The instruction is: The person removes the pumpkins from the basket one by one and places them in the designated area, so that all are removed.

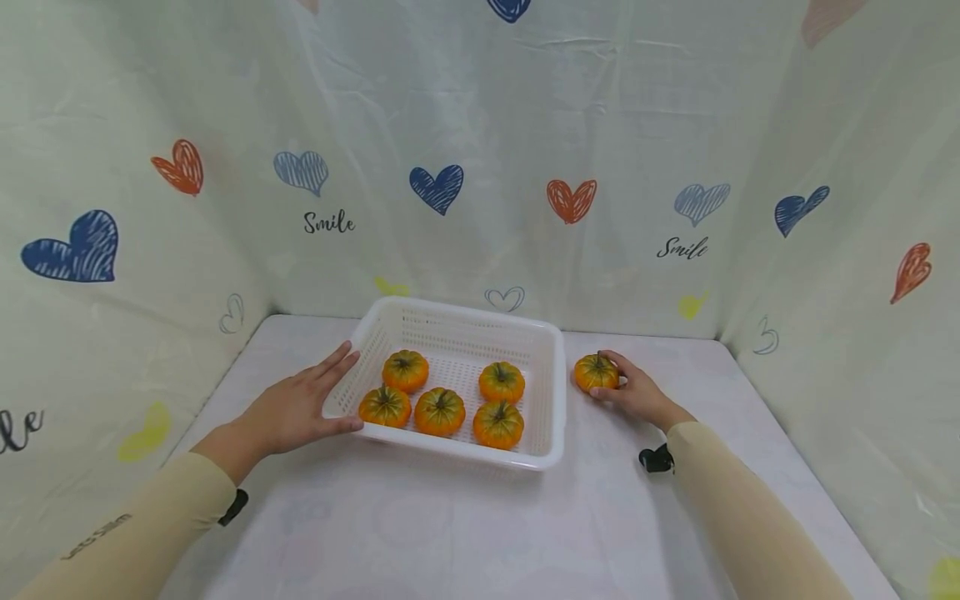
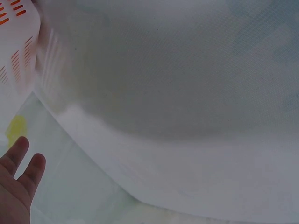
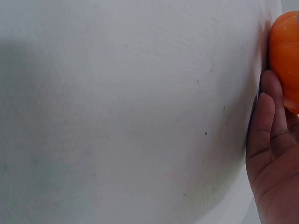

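Note:
A white plastic basket [image 1: 480, 457] with slotted walls stands on the table, holding several small orange pumpkins [image 1: 439, 412] with green-tinged tops. At its left end my left hand [image 1: 296, 408] is spread wide, with straight fingers along the side and the thumb at the front left corner. Part of that hand [image 2: 18, 182] and the basket's wall [image 2: 18, 60] show in the left wrist view. To the right of the basket, my right hand [image 1: 636, 393] holds another small pumpkin [image 1: 596, 373] between thumb and fingers, low over the table. The right wrist view shows the pumpkin's orange side [image 3: 285, 51] against the fingers.
The table [image 1: 465, 533] has a pale cover. A whitish curtain [image 1: 495, 117] printed with hearts and "Smile" encloses it at the back and both sides, and the basket's far edge sits near the back curtain.

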A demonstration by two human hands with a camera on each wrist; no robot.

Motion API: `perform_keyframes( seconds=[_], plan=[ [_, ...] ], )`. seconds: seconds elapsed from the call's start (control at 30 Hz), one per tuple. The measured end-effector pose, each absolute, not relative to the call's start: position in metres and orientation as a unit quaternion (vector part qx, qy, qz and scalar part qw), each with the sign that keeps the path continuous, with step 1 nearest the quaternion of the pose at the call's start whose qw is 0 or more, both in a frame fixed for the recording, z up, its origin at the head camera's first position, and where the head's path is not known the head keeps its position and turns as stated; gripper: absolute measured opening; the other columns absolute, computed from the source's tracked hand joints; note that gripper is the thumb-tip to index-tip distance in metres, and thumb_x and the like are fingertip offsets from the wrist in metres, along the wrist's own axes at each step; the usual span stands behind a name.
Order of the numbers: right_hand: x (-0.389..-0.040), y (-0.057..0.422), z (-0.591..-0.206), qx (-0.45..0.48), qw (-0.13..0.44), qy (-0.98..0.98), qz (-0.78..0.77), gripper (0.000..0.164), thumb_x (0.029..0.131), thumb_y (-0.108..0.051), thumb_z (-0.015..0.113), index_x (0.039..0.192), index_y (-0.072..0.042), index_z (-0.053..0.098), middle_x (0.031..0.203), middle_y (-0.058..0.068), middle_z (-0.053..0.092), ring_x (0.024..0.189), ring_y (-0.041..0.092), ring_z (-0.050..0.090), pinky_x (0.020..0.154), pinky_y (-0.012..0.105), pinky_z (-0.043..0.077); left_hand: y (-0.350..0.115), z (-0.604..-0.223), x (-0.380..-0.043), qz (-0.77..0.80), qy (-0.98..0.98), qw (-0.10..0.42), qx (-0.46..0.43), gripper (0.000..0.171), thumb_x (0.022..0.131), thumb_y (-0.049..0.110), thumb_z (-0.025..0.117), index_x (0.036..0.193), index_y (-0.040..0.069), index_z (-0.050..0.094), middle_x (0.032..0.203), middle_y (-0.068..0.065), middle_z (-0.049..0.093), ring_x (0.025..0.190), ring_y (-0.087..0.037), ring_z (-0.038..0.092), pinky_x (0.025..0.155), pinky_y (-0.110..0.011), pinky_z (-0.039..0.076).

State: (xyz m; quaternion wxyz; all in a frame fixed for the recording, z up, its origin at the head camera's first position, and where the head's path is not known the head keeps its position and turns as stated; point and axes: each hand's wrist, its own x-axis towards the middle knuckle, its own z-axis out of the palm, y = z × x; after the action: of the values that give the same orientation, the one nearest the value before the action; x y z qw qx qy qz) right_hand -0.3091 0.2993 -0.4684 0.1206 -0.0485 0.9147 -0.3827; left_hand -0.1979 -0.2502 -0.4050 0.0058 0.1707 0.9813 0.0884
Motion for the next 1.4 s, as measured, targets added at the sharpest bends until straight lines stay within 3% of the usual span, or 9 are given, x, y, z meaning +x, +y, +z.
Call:
perform_keyframes(
  seconds=[0.9,1.4],
  plan=[
    [-0.3013,0.2973,-0.4656,-0.047,0.111,0.920,-0.373,0.088,0.088,-0.043,0.075,0.158,-0.023,0.026,0.149,0.025,0.035,0.128,0.045,0.039,0.106,0.066,0.031,-0.2503,-0.4044,-0.1961,0.092,0.981,0.003,0.173,0.112,0.080,0.084,0.049,0.161,0.013,0.018,0.167,-0.009,0.009,0.135,-0.047,0.041,0.101,-0.065,0.039],
    [-0.3009,0.2965,-0.4648,-0.038,0.118,0.925,-0.358,0.097,0.087,-0.044,0.076,0.161,-0.021,0.016,0.149,0.030,0.033,0.132,0.048,0.037,0.107,0.066,0.031,-0.2510,-0.4038,-0.1960,0.089,0.980,0.004,0.177,0.113,0.079,0.086,0.045,0.161,0.013,0.018,0.167,-0.009,0.009,0.135,-0.048,0.041,0.099,-0.066,0.040]
  ],
)
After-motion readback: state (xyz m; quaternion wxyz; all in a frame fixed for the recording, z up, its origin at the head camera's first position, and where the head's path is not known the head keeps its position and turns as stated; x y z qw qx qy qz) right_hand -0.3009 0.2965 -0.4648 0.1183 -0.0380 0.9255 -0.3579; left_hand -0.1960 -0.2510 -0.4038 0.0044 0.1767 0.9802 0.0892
